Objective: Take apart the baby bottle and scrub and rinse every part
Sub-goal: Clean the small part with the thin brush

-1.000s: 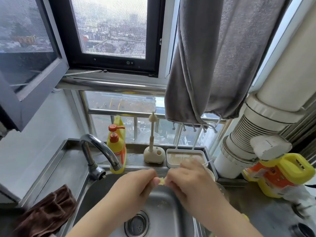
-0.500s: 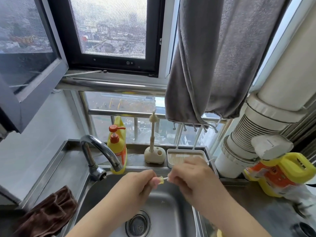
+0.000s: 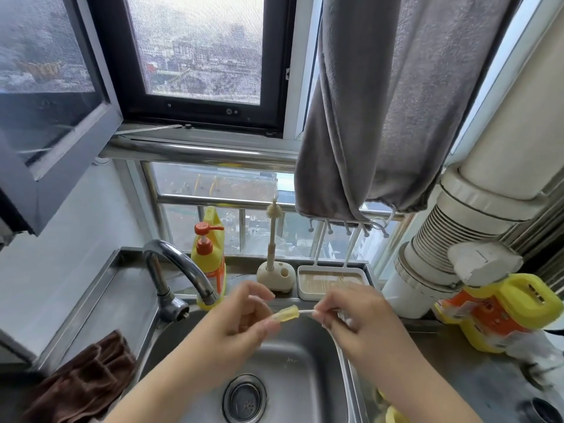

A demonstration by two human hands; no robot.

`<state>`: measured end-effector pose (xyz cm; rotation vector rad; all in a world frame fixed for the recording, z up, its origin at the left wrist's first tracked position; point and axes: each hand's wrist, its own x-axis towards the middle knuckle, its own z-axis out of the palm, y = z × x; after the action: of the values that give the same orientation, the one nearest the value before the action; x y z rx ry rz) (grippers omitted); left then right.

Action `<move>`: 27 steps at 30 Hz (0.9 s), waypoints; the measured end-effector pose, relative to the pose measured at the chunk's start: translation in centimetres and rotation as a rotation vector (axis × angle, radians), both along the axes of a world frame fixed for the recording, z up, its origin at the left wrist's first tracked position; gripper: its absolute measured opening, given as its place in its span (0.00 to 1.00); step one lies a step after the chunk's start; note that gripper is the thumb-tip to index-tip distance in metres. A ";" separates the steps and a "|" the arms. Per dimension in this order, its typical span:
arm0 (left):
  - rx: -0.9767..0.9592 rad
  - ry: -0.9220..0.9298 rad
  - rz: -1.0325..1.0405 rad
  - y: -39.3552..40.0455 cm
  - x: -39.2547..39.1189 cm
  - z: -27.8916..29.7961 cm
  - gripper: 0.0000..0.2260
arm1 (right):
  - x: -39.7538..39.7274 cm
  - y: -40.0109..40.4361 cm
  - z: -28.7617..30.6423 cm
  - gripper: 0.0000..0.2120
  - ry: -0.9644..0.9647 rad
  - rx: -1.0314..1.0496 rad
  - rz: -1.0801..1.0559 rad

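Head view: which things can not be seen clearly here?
- Yellow tube: its left end is hidden by the left hand.
- Thin white stick: its far end is hidden in the right hand.
- Yellow object: cut off by the bottom edge.

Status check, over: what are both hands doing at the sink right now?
Left hand pinches yellow bottle part. Right hand pinches thin white brush entering it. Over sink, tap dry, nothing blocking.

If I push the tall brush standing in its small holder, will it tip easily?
Probably yes: the brush is tall and thin, while its holder is small. It looks light, so it may slide on the steel ledge.
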<state>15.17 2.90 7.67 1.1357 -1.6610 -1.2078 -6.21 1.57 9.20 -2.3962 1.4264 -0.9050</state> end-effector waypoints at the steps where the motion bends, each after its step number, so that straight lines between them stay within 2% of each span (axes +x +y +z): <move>1: 0.061 0.129 0.035 0.1 0.2 0.3 0.14 | -0.2 0.1 0.0 0.05 -0.031 0.041 -0.022; 3: 0.153 0.362 0.119 0.1 0.4 0.6 0.12 | -0.3 0.4 0.2 0.05 -0.078 0.128 -0.060; 8: 0.270 0.840 0.267 -0.2 -0.4 0.3 0.27 | 1.5 1.4 0.4 0.07 -0.403 0.455 -0.099; 12: 0.221 0.894 0.346 -0.6 -1.2 0.2 0.25 | 2.6 1.8 -0.2 0.08 -0.498 0.621 -0.076; 14: 0.206 0.915 0.422 -1.1 -0.7 -0.1 0.14 | 2.3 1.7 -0.4 0.08 -0.470 0.657 -0.095; 15: 0.205 0.870 0.479 -1.2 -0.2 0.0 0.08 | 1.9 1.6 -0.5 0.08 -0.438 0.661 -0.124; 17: 0.146 0.570 0.536 -1.6 0.9 -0.2 0.05 | 0.9 1.2 -0.5 0.08 -0.361 0.628 -0.198; 19: 0.054 0.249 0.432 -1.3 1.6 -0.2 0.03 | 0.2 0.9 0.3 0.08 -0.290 0.516 -0.238; 21: -0.009 0.039 0.278 -0.9 1.6 -0.5 0.05 | 0.1 0.5 1.4 0.08 -0.212 0.314 -0.210; 24: -0.076 -0.119 0.213 -0.3 0.9 -0.5 0.07 | 0.4 0.0 2.8 0.06 -0.040 -0.034 -0.154; 27: -0.185 -0.184 0.225 0.0 0.4 0.3 0.09 | 0.7 -0.4 3.7 0.04 0.049 -0.211 -0.133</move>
<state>15.56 2.91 8.00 1.3072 -1.6880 -0.8115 -5.53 1.21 12.85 -2.5124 1.5981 -1.0848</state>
